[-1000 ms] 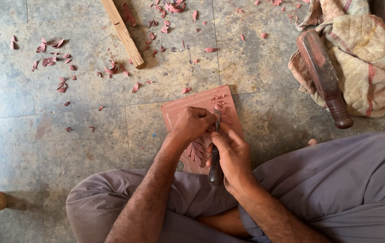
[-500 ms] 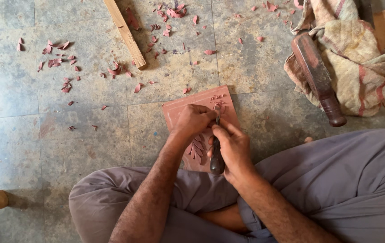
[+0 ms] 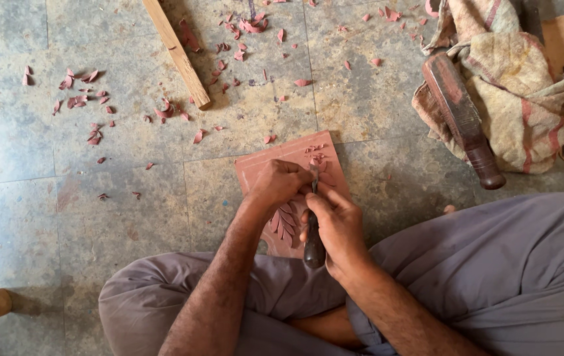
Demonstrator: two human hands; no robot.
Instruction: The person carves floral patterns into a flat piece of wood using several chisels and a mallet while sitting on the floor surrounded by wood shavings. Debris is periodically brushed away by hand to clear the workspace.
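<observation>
Right hand [image 3: 338, 227] in tight grip around chisel [image 3: 313, 227], left hand [image 3: 281, 184] flat on reddish carved panel [image 3: 262, 165] beneath.

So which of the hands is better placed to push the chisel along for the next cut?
The right hand, probably: it grips the chisel by its dark handle. The left hand rests on the reddish panel by the blade, steadying it.

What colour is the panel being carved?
Reddish-pink, with a carved leaf pattern on the panel; it shows best in the head view.
</observation>
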